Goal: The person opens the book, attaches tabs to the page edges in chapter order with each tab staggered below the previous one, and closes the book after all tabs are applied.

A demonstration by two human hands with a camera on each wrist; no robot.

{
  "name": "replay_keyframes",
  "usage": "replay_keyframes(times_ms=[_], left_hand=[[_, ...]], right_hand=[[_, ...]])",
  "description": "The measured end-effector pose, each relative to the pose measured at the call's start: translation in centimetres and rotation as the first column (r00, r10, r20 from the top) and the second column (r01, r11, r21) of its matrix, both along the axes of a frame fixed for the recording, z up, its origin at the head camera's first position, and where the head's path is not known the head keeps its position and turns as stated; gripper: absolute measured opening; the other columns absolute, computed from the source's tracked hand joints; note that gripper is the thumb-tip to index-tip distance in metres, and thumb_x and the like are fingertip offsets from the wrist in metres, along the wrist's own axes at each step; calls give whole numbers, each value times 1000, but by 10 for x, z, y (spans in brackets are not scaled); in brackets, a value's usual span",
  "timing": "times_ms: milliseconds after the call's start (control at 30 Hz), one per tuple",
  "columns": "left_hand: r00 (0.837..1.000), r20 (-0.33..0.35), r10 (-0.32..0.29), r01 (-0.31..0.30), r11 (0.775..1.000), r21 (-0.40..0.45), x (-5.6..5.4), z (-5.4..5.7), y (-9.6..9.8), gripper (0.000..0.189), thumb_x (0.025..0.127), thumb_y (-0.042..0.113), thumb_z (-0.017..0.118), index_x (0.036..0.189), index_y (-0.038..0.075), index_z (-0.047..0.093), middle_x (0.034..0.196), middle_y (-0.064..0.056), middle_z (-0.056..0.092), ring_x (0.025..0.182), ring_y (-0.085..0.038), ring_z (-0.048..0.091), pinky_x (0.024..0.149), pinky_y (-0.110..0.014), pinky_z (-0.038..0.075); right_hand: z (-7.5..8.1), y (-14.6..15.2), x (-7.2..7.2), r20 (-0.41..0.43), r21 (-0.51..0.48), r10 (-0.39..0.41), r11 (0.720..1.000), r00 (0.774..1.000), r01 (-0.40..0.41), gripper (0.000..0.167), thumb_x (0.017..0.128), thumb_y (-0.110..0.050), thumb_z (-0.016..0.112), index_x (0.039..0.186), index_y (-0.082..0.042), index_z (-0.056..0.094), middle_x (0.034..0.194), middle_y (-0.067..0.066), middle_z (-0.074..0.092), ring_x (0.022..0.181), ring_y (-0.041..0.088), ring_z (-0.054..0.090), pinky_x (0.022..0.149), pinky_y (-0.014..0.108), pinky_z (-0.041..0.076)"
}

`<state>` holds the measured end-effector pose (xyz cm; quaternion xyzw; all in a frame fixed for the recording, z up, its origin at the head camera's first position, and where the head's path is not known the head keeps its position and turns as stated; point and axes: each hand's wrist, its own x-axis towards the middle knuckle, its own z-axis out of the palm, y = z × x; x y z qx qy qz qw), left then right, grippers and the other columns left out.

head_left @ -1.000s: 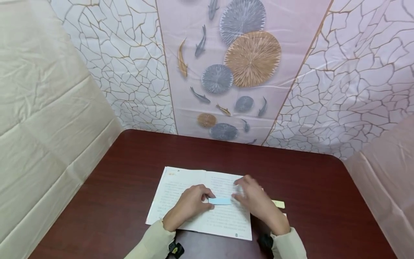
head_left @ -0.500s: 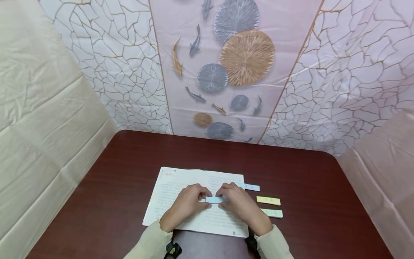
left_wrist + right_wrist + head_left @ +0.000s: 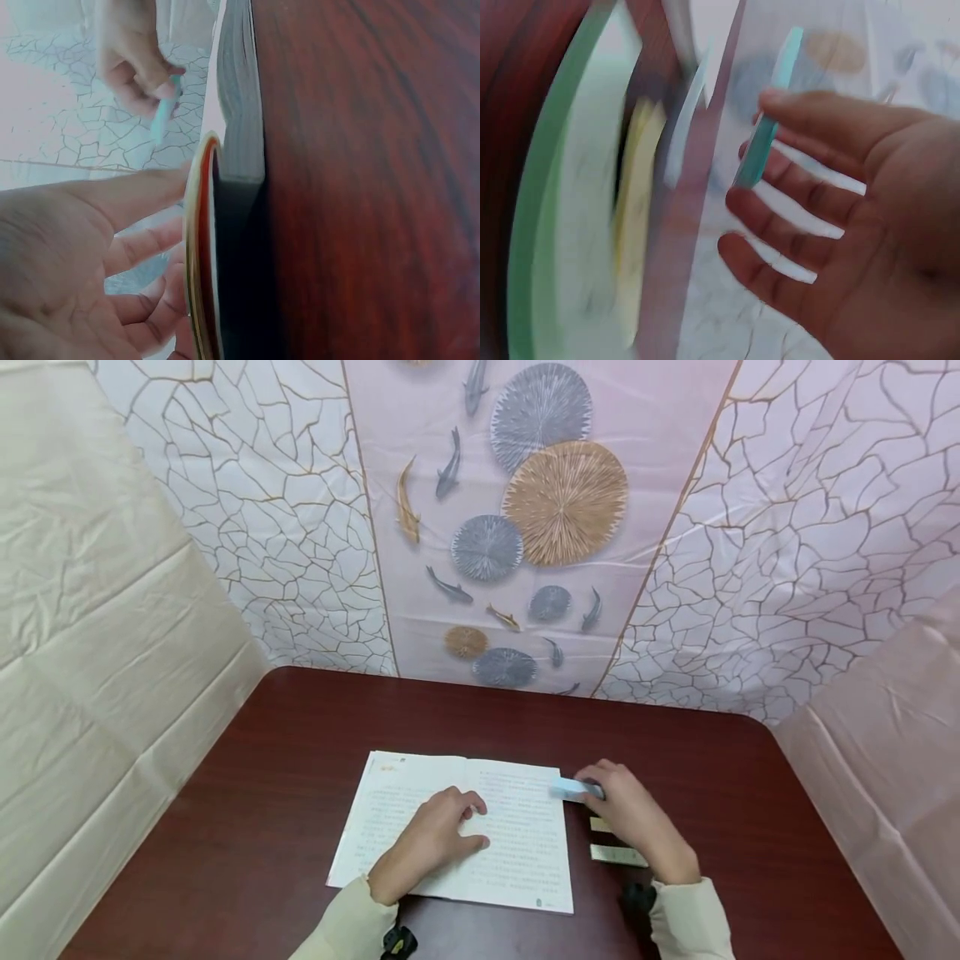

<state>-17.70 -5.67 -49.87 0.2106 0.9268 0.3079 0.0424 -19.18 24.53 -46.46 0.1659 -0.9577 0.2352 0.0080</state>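
Note:
An open book (image 3: 510, 868) with printed pages lies on the dark red table. My left hand (image 3: 438, 835) rests on its pages, thumb and fingers apart and nothing between them. Just past the book's right edge, my right hand (image 3: 633, 814) pinches a light-blue pad of sticky notes (image 3: 566, 786) between thumb and fingers. In the right wrist view the held pad (image 3: 769, 127) stands clear of the table. Another pale-blue strip (image 3: 688, 120) shows below it there, blurred. The left wrist view has the right hand (image 3: 135, 60) beyond the book's page edges (image 3: 241, 90).
To the right of the book lie a yellow sticky-note pad (image 3: 598, 824), partly behind the right hand, and a pale-green pad (image 3: 617, 855). The table (image 3: 315, 710) meets a patterned cloth (image 3: 487, 610) at the back.
My right hand has moved from the page beside my left hand out to the right, carrying the blue pad. My left hand has stayed on the book and holds nothing now.

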Motion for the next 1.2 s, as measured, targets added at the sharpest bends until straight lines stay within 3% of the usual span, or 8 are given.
replay_keyframes(times_ms=[100, 333, 433, 567, 700, 933, 1067, 1200], left_hand=[[1000, -6, 6, -7, 997, -75, 4, 2, 2, 39, 82, 31, 91, 114, 15, 73, 94, 1, 60, 86, -17, 55, 77, -37, 48], [1000, 5, 8, -6, 980, -199, 21, 15, 14, 64, 84, 45, 88, 131, 7, 67, 116, -12, 59, 105, -27, 53, 87, -46, 49], [999, -37, -11, 0, 959, -282, 30, 18, 21, 74, 86, 52, 85, 134, 0, 64, 127, -20, 58, 115, -33, 53, 90, -49, 51], [997, -61, -40, 14, 926, -377, 42, 16, 31, 89, 88, 60, 79, 140, -9, 58, 143, -30, 52, 133, -43, 50, 104, -55, 49], [997, -63, -48, 18, 915, -404, 48, 14, 37, 97, 88, 62, 78, 144, -13, 53, 149, -35, 48, 140, -47, 45, 112, -60, 43], [995, -90, -45, 5, 915, -402, 48, 18, 35, 93, 86, 59, 82, 140, -12, 56, 145, -33, 51, 136, -44, 48, 110, -57, 46], [995, -94, -37, -6, 905, -425, 49, 19, 36, 92, 85, 58, 83, 140, -11, 57, 144, -31, 54, 135, -43, 51, 109, -56, 47], [997, -67, -33, 0, 900, -436, 54, 18, 39, 92, 88, 58, 80, 147, -8, 54, 153, -31, 49, 145, -46, 46, 114, -60, 42]], right_hand=[[-3, 21, -2, 49, 32, -82, 996, 995, 81, 19, 96, -4, 75, 115, -1, 75, 109, 13, 69, 96, 29, 66, 77, 43, 57], [-10, 49, -3, 54, 105, -188, 978, 981, 182, 21, 93, -3, 78, 114, -1, 76, 109, 17, 68, 90, 32, 70, 69, 50, 58], [-12, 51, -2, 71, 100, -210, 974, 975, 202, 21, 93, -3, 78, 114, -1, 76, 109, 18, 67, 89, 31, 69, 67, 49, 57], [-15, 51, -3, 91, 83, -222, 973, 971, 215, 23, 93, -3, 78, 116, 0, 75, 112, 20, 66, 91, 32, 68, 68, 48, 57], [-17, 54, -4, 105, 84, -239, 969, 965, 231, 25, 94, -3, 77, 118, 0, 74, 118, 23, 65, 94, 34, 67, 68, 48, 56], [-17, 59, -1, 91, 67, -262, 964, 961, 257, 20, 95, -1, 75, 115, 1, 74, 114, 25, 64, 87, 31, 65, 69, 47, 54], [-16, 59, -1, 122, 71, -256, 966, 959, 249, 28, 96, -5, 74, 123, 4, 71, 118, 29, 61, 97, 39, 64, 76, 52, 54], [-11, 55, 4, 158, 69, -280, 960, 947, 272, 40, 101, -15, 71, 134, 6, 64, 132, 37, 53, 118, 54, 54, 88, 64, 51]])
